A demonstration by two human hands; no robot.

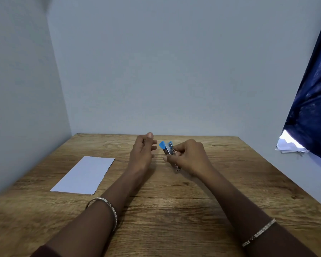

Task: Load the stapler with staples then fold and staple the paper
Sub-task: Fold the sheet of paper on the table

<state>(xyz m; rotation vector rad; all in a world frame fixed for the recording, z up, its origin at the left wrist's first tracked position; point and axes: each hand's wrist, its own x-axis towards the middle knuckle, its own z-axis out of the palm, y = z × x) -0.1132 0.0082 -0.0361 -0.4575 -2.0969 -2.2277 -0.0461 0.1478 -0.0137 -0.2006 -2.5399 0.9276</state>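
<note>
My right hand [188, 154] grips stapler [168, 148], body mostly hidden under curled fingers, blue end blurred. My left hand [142, 151] beside, fingers loosely spread.

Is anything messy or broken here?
The white paper lying left on the table has a ragged right edge, as if torn. What look like loose white sheets stick out untidily under the blue curtain at right.
</note>
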